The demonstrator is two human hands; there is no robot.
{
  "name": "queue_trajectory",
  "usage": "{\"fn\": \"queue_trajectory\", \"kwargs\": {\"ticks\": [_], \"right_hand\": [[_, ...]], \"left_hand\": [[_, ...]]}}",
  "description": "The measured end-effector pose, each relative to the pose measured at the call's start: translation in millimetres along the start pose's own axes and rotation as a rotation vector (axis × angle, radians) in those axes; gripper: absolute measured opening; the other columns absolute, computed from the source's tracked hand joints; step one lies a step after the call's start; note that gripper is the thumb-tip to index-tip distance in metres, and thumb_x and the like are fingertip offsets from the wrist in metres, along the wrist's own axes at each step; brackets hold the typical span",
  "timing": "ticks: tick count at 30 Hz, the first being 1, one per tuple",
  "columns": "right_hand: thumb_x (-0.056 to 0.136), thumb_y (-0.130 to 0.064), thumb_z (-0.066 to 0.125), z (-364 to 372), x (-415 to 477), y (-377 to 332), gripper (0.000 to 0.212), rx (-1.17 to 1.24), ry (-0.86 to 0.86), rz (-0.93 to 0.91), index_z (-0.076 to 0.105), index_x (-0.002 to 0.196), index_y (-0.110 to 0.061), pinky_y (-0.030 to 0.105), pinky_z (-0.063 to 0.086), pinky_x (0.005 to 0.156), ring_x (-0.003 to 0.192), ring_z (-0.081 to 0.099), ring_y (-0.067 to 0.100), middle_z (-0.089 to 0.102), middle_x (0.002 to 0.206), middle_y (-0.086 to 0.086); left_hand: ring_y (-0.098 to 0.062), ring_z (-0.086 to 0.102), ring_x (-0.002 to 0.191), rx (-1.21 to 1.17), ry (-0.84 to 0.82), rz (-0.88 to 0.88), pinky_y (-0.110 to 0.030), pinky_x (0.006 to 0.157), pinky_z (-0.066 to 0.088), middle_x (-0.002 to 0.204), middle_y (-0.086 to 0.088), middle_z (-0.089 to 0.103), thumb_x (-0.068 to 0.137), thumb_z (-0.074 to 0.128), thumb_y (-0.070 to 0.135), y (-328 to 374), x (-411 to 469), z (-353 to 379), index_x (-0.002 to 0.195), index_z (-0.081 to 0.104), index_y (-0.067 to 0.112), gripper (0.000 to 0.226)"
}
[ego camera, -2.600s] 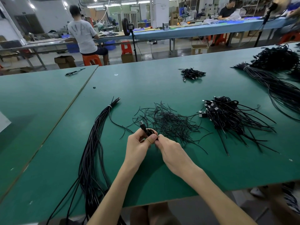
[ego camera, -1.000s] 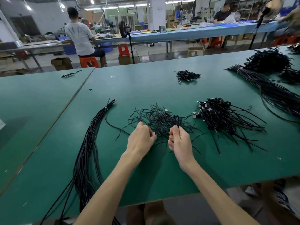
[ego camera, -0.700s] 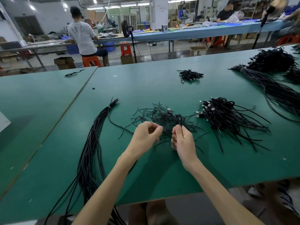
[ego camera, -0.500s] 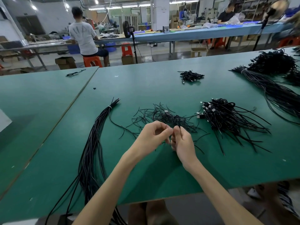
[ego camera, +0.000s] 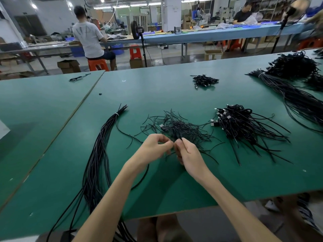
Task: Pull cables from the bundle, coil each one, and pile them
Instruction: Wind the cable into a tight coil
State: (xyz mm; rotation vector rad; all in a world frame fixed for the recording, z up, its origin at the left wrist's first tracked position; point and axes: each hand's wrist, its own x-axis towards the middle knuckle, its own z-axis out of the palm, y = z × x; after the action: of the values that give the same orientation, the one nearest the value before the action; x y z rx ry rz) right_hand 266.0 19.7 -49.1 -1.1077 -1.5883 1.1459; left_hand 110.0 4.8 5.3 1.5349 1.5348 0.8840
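On the head view, a matte green surface (ego camera: 227, 179) carries the long bundle (ego camera: 97, 163) of smooth black cables, tied near its far tip, left of both hands. The right hand (ego camera: 188, 154) pinches a black strand (ego camera: 178, 136) at the near edge of a wiry, tangled heap (ego camera: 185, 127). The left hand (ego camera: 154, 145) is curled just beside it, too blurred to tell whether it grips anything. The coiled pile (ego camera: 241, 124), with boxy plugs, lies to the right.

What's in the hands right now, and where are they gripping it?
The right hand pinches a thin black strand, seemingly by its near end. The left hand curls beside it; whether it holds anything cannot be told.
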Motion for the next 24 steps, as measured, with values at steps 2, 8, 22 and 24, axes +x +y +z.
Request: {"fn": "queue_trajectory", "kwargs": {"ticks": [2,8,22,24], "right_hand": [[0.111,-0.038,0.039,0.8,0.1,1.1,0.040,-0.022,-0.031,-0.007,0.048,0.079,-0.016,0.037,0.030,0.061,0.064,0.035,0.015,0.041,0.068,-0.006],[0.109,-0.043,0.039,2.5,-1.8,0.2,0.044,-0.077,-0.063,-0.047,0.046,0.081,-0.010,0.032,0.030,0.057,0.063,0.033,0.013,0.040,0.069,-0.005],[0.102,-0.057,0.034,1.7,-7.9,-12.2,0.041,-0.079,-0.072,-0.065,0.052,0.081,-0.026,0.013,0.038,0.058,0.056,0.045,-0.003,0.056,0.060,-0.024],[0.102,-0.057,0.034,0.9,-8.0,-13.2,0.041,-0.096,-0.074,-0.069,0.052,0.080,-0.027,0.012,0.039,0.060,0.057,0.047,-0.005,0.057,0.061,-0.024]], "left_hand": [[-0.015,0.043,0.058,0.016,-0.009,-0.024,-0.027,0.058,0.038,0.068,0.006,0.072,0.098,0.066,0.029,-2.8,0.0,-8.4,0.093,0.072,0.014,0.016],[-0.022,0.054,0.068,0.272,0.009,0.130,-0.022,0.063,0.044,0.090,-0.001,0.060,0.092,0.072,0.022,-8.3,-0.7,-9.4,0.084,0.070,0.012,0.013],[-0.014,0.051,0.069,0.584,0.139,0.297,-0.044,0.071,0.053,0.112,0.011,0.037,0.098,0.062,0.033,-10.3,-13.2,3.7,0.086,0.054,0.020,0.019],[-0.014,0.052,0.071,0.578,0.128,0.311,-0.042,0.072,0.053,0.111,0.013,0.036,0.098,0.062,0.033,-10.6,-13.6,2.2,0.087,0.055,0.021,0.017]]}}
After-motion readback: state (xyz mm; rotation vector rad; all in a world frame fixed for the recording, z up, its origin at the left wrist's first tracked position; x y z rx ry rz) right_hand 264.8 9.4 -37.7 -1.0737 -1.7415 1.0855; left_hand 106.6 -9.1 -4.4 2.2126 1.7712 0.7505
